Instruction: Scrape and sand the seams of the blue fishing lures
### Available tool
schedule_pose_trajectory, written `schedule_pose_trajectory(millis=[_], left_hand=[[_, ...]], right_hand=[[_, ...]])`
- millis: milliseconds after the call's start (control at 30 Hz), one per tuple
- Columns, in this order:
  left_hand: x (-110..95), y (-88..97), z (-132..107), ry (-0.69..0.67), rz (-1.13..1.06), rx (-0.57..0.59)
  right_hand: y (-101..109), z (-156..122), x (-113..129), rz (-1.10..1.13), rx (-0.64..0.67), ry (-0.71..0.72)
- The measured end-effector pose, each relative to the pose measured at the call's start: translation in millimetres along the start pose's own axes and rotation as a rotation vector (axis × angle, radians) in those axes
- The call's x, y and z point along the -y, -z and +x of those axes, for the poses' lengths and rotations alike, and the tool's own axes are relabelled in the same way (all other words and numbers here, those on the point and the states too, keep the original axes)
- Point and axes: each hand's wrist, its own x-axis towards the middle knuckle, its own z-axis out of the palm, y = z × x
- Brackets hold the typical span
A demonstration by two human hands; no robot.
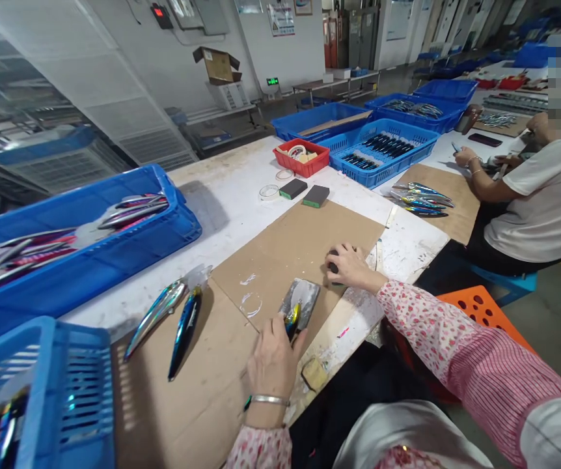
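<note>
My left hand [274, 359] is closed around a shiny blue-and-yellow fishing lure [292, 318], whose head rests on a grey sanding sheet [300, 301] lying on the brown cardboard mat [290, 244]. My right hand [350, 266] is curled over a dark sanding block [333, 260] on the same mat, near the table's edge. Two more long shiny lures [170, 319] lie side by side on the cardboard to the left of my hands.
Blue crates with lures stand at the left [85, 260] and near left corner [70, 391]. Two dark sanding blocks [304, 192], a tape ring and a red tray [301, 158] sit farther back. A seated person [534, 195] works at the right beside several lures [420, 198].
</note>
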Motion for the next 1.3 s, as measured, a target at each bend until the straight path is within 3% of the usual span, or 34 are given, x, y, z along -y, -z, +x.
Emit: schedule_pose_trajectory(millis=[200, 467, 600, 733, 833, 900, 1000, 1200, 1300], left_hand=[[10, -0.2, -2, 0.034, -0.08, 0.072], [4, 2.4, -19, 0.067, -0.143, 0.306], [0, 2.7, -15, 0.049, -0.114, 0.346], [-1, 1.8, -13, 0.049, -0.128, 0.355], [0, -1.5, -15, 0.051, -0.123, 0.35], [1, -3.9, -16, 0.05, -0.12, 0.336], [2, -6.6, -16, 0.051, -0.136, 0.327], [0, -7.0, -14, 0.067, -0.173, 0.337], [3, 0.5, -13, 0.08, -0.186, 0.369]], right_hand=[[3, -18, -4, 0.012, 0.02, 0.033], [11, -15, -5, 0.214, 0.013, -0.042], [16, -1, 32, 0.402, -0.084, -0.017], [10, -3, 82, 0.327, -0.021, 0.041], [3, -9, 99, 0.277, -0.029, 0.116], [1, -7, 97, 0.266, -0.024, 0.171], [3, 3, 89, 0.233, -0.004, 0.12], [8, 4, 91, 0.135, -0.092, 0.151], [5, 10, 85, 0.208, -0.019, 0.08]])
